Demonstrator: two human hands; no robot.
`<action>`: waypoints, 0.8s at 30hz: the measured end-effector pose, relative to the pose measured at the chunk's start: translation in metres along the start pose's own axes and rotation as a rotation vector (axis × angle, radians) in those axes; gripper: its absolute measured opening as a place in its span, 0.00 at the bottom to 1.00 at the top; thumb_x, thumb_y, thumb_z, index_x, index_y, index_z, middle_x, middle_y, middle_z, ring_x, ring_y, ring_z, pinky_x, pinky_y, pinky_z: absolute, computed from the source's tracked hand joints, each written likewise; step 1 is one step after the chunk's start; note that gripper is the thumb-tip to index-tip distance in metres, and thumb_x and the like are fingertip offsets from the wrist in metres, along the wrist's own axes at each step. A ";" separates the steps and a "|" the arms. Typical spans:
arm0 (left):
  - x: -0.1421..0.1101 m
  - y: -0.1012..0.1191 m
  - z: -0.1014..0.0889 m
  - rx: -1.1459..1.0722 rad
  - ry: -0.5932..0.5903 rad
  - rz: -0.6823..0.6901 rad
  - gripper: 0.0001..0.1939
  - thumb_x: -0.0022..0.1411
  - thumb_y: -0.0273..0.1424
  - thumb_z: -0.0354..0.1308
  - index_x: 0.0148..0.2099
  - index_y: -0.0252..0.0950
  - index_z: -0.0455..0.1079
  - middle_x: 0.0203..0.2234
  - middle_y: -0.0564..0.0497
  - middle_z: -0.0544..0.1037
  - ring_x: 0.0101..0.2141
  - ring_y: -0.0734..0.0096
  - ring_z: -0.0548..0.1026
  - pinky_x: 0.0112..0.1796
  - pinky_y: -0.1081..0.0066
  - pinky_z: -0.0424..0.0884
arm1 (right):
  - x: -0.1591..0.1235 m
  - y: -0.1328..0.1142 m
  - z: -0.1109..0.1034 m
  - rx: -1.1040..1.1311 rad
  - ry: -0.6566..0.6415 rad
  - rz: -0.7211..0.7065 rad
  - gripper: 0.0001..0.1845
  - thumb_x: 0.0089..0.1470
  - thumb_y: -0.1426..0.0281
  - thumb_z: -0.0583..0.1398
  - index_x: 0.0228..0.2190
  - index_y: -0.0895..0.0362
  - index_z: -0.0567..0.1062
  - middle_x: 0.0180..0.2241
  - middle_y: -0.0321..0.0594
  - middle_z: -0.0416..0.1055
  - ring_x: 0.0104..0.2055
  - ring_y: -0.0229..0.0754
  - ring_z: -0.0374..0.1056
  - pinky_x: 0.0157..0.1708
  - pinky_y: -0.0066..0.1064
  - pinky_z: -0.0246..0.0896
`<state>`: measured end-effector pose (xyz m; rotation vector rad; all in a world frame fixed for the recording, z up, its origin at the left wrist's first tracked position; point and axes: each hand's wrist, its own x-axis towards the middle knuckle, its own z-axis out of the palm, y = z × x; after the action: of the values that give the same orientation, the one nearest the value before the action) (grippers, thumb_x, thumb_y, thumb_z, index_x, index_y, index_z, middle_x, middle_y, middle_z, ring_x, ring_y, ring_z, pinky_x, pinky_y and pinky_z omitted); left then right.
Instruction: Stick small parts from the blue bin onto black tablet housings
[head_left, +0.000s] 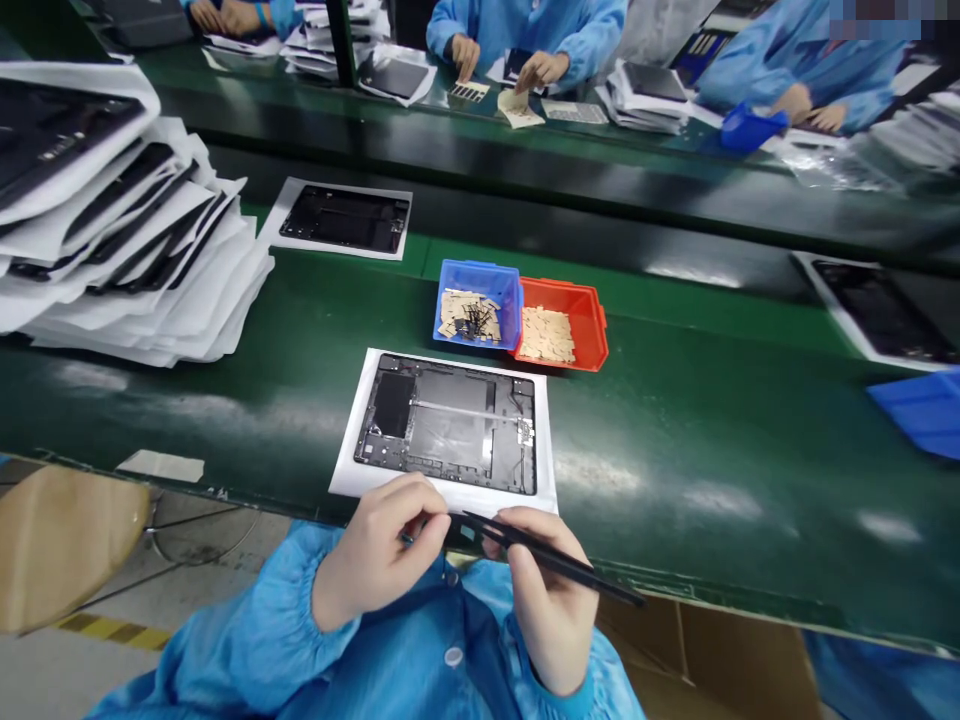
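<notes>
In the head view, my right hand (pixel 551 590) is closed around a pair of black tweezers (pixel 566 566), whose tips point left toward my other hand. My left hand (pixel 386 545) is pinched at the table's front edge; whatever lies between its fingertips is too small to make out. Just beyond both hands lies an opened tablet housing (pixel 454 422), its inner parts facing up, on a white sheet (pixel 346 470). Behind it a blue bin (pixel 480 272) holds tan pieces and small black parts. Touching that bin, a red bin (pixel 589 320) contains more tan pieces.
A tall stack of tablet parts between white sheets (pixel 150 260) stands at left. Further tablet panels lie at the back (pixel 345 218) and far right (pixel 889 310), near a blue bin (pixel 922 410). Across the bench, several co-workers in blue sleeves (pixel 592 40) handle parts.
</notes>
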<state>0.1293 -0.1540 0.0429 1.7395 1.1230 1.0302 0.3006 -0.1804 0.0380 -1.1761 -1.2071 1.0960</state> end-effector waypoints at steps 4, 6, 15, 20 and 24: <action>-0.001 0.001 -0.002 -0.071 -0.032 -0.046 0.07 0.63 0.24 0.48 0.31 0.35 0.61 0.23 0.55 0.63 0.25 0.78 0.62 0.27 0.75 0.57 | 0.005 0.006 0.001 0.133 -0.059 0.058 0.07 0.57 0.67 0.57 0.38 0.52 0.73 0.28 0.35 0.71 0.29 0.35 0.68 0.29 0.24 0.65; 0.000 0.000 -0.003 -0.088 -0.039 -0.058 0.07 0.64 0.25 0.48 0.31 0.35 0.61 0.24 0.54 0.63 0.26 0.77 0.62 0.28 0.75 0.57 | 0.007 0.009 0.003 0.197 -0.076 0.093 0.07 0.57 0.65 0.57 0.38 0.52 0.73 0.28 0.35 0.70 0.29 0.35 0.68 0.29 0.24 0.65; 0.002 0.003 -0.004 0.035 -0.066 -0.065 0.08 0.65 0.27 0.46 0.32 0.35 0.62 0.25 0.54 0.65 0.26 0.76 0.65 0.28 0.74 0.60 | 0.011 0.014 0.008 0.209 -0.038 0.083 0.06 0.56 0.68 0.58 0.34 0.54 0.76 0.28 0.39 0.71 0.26 0.37 0.69 0.26 0.27 0.67; 0.025 -0.013 -0.035 0.605 -0.108 -0.076 0.09 0.65 0.34 0.46 0.41 0.35 0.65 0.33 0.49 0.72 0.33 0.67 0.70 0.34 0.67 0.65 | 0.027 0.003 0.002 0.095 0.078 -0.003 0.05 0.54 0.68 0.60 0.32 0.54 0.76 0.28 0.37 0.71 0.23 0.35 0.68 0.23 0.24 0.66; 0.083 -0.056 -0.065 0.857 -0.198 0.104 0.09 0.66 0.32 0.47 0.39 0.36 0.67 0.36 0.49 0.72 0.37 0.65 0.69 0.40 0.65 0.65 | 0.070 -0.012 -0.005 -0.094 0.055 -0.046 0.06 0.53 0.67 0.61 0.33 0.53 0.77 0.26 0.37 0.72 0.25 0.36 0.69 0.26 0.25 0.67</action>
<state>0.0761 -0.0475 0.0310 2.5135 1.4703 0.4092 0.3095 -0.1117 0.0561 -1.2364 -1.2487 0.9759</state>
